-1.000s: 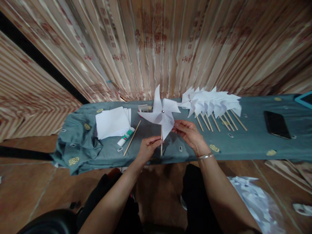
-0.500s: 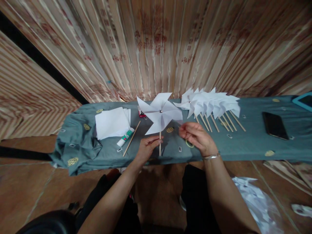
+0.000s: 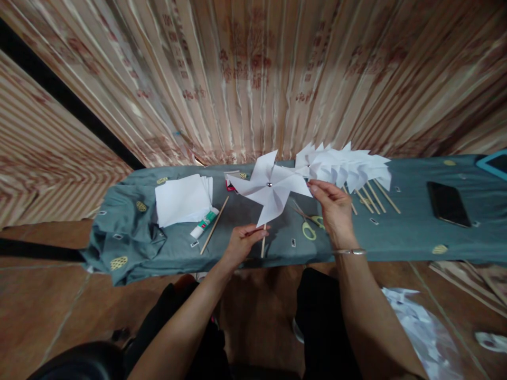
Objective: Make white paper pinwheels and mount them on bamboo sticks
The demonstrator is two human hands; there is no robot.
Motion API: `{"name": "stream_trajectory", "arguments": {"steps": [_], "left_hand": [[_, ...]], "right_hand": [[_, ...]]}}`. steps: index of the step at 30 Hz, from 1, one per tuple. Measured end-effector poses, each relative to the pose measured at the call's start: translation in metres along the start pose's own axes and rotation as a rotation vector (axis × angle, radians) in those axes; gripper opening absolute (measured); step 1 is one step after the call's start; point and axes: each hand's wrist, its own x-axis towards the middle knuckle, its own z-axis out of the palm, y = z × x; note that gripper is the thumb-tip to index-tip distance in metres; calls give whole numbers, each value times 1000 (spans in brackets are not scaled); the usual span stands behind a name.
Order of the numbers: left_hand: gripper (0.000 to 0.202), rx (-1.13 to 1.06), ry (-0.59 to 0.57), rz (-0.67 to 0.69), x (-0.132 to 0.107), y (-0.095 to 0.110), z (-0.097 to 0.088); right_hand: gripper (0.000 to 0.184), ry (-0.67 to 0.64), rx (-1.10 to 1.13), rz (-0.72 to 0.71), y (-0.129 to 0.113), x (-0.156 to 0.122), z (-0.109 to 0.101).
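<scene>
A white paper pinwheel with a shiny pin at its centre stands upright on a wooden stick. My left hand pinches that stick below the blades. At the pinwheel's right blade, my right hand has thumb and fingers closed on the tip. Scissors with green handles lie on the cloth just left of my right wrist. Behind the right hand, several finished pinwheels overlap in a row, their sticks pointing toward me.
On the left lie a stack of white paper, a glue stick and a loose wooden stick. A small red box sits behind the pinwheel. Farther right is a black phone. A plastic bag of white paper pieces rests on the floor.
The pinwheel has turned and shifted slightly right. My right hand has moved up and right onto a blade tip, uncovering the scissors. My left hand still holds the stick.
</scene>
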Motion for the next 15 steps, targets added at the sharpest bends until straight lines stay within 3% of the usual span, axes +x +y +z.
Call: {"name": "stream_trajectory", "arguments": {"steps": [15], "left_hand": [[32,34,49,49,2,9,-2]], "right_hand": [[31,-138,21,280,-3,-16,15]]}}
